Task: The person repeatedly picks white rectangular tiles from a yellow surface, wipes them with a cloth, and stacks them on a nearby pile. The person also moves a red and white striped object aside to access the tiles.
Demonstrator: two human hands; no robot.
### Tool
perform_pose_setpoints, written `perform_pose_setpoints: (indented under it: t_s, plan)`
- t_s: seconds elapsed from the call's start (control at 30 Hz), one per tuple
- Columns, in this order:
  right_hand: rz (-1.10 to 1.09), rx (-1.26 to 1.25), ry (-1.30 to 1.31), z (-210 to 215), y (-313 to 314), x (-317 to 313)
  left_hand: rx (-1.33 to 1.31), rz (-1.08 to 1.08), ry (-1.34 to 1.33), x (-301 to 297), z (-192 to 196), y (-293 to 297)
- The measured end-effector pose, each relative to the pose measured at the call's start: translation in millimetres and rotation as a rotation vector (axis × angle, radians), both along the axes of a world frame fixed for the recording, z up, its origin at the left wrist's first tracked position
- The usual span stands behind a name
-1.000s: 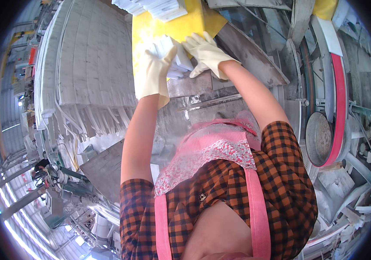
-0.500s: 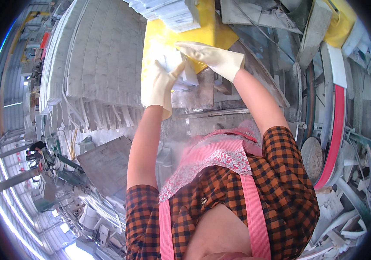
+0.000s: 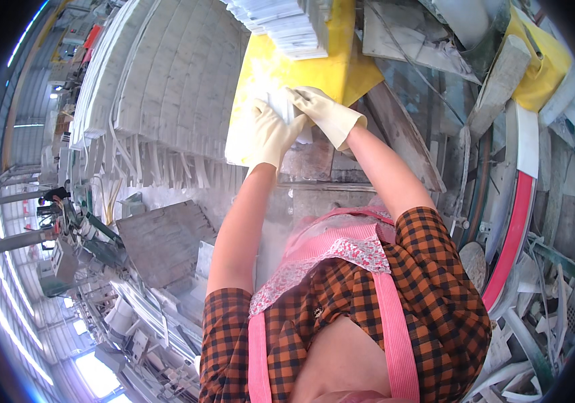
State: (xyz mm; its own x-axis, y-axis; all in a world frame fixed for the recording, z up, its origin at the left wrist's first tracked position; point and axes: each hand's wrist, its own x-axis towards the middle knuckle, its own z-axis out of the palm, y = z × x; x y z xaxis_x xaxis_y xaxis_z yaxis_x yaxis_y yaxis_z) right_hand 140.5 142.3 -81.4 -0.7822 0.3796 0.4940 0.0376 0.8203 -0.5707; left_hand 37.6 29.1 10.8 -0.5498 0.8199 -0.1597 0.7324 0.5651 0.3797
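Both hands wear pale rubber gloves and meet over a white sheet (image 3: 286,111) that lies on the yellow board (image 3: 341,70). The left hand (image 3: 271,134) lies flat on the sheet's near edge, fingers stretched out and close together, gripping nothing that can be seen. The right hand (image 3: 321,113) rests just beside it, fingers extended over the sheet's far side; whether its thumb pinches the sheet cannot be told. The two hands touch or nearly touch at the fingertips.

Beyond the hands, at the board's far end, stands a stack (image 3: 281,23) of white sheets. To the left of the board lies a broad bank of white panels (image 3: 166,87), their ragged ends hanging toward the person. Nearer, below the left arm, sits a grey slab (image 3: 163,242). At the right runs a curved red-and-white rail (image 3: 512,221) among scrap pieces, with a yellow bag (image 3: 539,64) above it. The person wears a checked orange shirt and a pink apron (image 3: 348,248), dusted white
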Motion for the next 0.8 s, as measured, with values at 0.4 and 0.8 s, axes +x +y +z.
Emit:
perform_pose_setpoints:
  t_s: [0.4, 0.8]
  plan:
    - [0.046, -0.518, -0.389, 77.1, 20.0, -44.9, 0.599, 0.203, -0.699, -1.2, -9.0, -13.8]
    - [0.179, -0.761, -0.074, 60.5, 8.1, -36.5, 0.419, 0.125, -0.024, 4.4, -36.6, -31.1]
